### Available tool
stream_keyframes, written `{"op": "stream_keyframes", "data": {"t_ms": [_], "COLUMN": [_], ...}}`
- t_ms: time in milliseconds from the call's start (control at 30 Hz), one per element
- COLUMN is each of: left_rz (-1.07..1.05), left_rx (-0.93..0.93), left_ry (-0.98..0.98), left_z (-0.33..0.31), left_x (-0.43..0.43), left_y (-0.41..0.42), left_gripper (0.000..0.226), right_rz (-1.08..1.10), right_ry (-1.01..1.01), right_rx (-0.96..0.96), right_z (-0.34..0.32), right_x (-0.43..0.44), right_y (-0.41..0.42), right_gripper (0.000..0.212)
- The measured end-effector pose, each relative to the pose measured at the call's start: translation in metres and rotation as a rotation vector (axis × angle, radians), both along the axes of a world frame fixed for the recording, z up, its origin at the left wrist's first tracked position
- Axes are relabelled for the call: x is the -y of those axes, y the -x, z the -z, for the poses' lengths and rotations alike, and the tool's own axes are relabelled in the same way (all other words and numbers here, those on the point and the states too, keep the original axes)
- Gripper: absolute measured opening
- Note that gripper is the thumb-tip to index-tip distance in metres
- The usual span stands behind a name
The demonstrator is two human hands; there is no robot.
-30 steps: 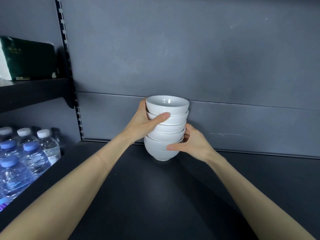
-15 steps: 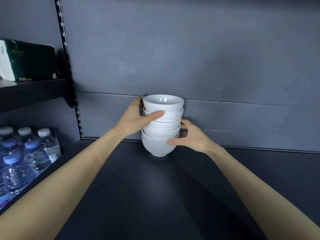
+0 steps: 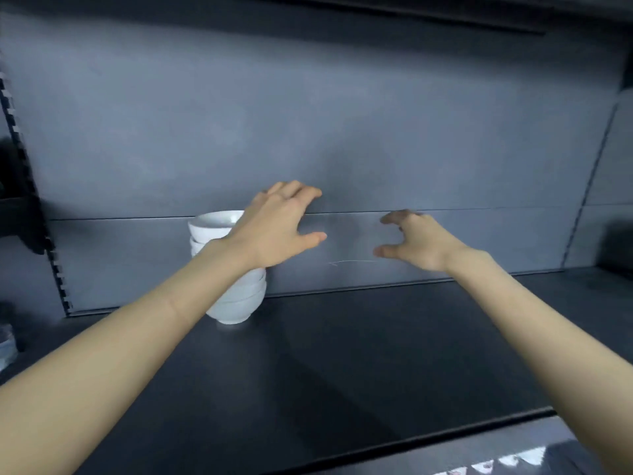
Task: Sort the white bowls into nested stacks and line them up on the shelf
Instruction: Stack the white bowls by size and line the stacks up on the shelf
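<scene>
Nested stack of white bowls (image 3: 236,305), upright on the dark shelf (image 3: 342,365), at its far edge and towards the left, just before the grey back panel (image 3: 342,125); contact with the panel not discernible. Middle of the stack hidden behind the left forearm; top bowl and lowest bowls visible on either side of it.

Left hand (image 3: 277,228) released, fingers spread and nearly straight, grasping nothing, raised just right of the stack's rim, fingertips in front of the panel's horizontal seam. Touch between wrist and bowls: cannot tell.

Right hand (image 3: 419,246) likewise grasping nothing, fingers loosely curved, thumb apart, blurred at the tips, well apart from the stack and further right at about the same depth.

Wide stretch of shelf surface below and between the hands, running right from the stack to the right upright (image 3: 588,186) and near to the front lip (image 3: 462,430). Slotted upright (image 3: 32,200) bounding the bay at left, near the stack. Underside of an upper shelf (image 3: 411,12) along the top edge.
</scene>
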State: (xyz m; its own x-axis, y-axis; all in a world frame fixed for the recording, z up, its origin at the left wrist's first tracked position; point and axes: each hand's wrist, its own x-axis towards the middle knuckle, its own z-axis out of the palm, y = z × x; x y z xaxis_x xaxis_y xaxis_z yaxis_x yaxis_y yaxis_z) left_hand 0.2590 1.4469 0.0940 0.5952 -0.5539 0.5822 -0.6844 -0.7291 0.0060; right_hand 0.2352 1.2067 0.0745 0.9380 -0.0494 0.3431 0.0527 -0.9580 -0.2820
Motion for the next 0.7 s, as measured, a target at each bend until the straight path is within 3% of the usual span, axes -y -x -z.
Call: {"op": "stream_keyframes", "data": {"t_ms": [200,400,700], "left_rz": [0.128,0.293,0.413], "left_rx": [0.051,-0.063,0.024], "left_ry": [-0.074,-0.092,-0.12], "left_z": [-0.002,0.017,0.02], "left_x": [0.117,0.247,0.41], "left_y": [0.057,0.134,0.226], "left_gripper": [0.064,0.065,0.064], "right_rz": [0.233,0.396,0.595], "right_ry": [0.102,0.132,0.194], "right_rx": [0.06,0.011,0.018], "right_z": [-0.017,-0.009,-0.009], "right_x": [0.103,0.208,0.344], "right_y": [0.1,0.223,0.357], "right_gripper": [0.067,0.069,0.062]}}
